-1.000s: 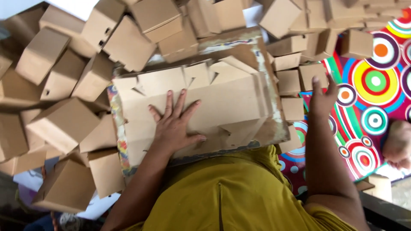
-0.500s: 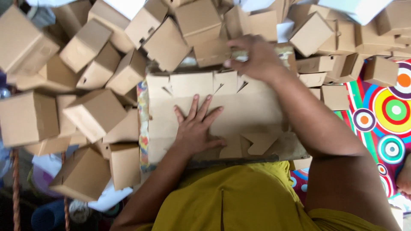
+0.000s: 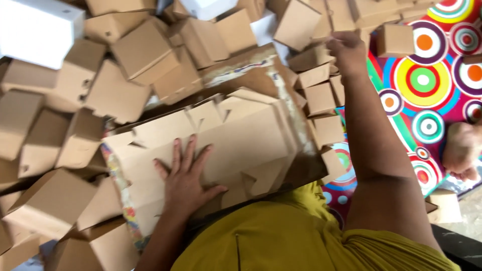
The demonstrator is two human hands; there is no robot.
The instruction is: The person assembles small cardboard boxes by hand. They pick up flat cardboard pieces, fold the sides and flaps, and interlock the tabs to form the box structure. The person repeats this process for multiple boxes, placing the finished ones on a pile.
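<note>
- Flat die-cut box blanks [image 3: 221,145]: brown stack lying unfolded on a worn cardboard sheet [image 3: 261,80] across the person's lap, just ahead of the yellow-green shirt [image 3: 281,236]. Tabs and notches along far edge visible; top blank looks unfolded, no crease raised.
- Left hand [image 3: 183,178]: flat on the stack, palm down, fingers spread wide, pinning it. Nothing gripped. Same pose and spot as half a sec ago and a sec ago – hold-down unchanged.
- Right hand [image 3: 346,50]: changed. Half a sec ago it sat over the stack's far right corner; now arm is stretched out to the far right, hand among the small folded boxes [image 3: 321,98] at the edge of the pile. Fingers curled downward, touching or just above a box; blurred, so cannot tell if anything is actually held.
- Reading of the change: right hand has left the blanks, work on the top blank is paused while it deals w/ the made-up boxes; left keeps the stack from sliding.
- Arm pose: right forearm near full extension, running up right side of view; left forearm comes straight up from lower centre, wrist straight.
- Surroundings: heap of assembled brown cartons [image 3: 115,95] packs the left and top; one white box [image 3: 40,32] top left; floor mat w/ bright concentric circles [image 3: 427,80] at right; part of another person [image 3: 464,150] at right edge, not involved.
</note>
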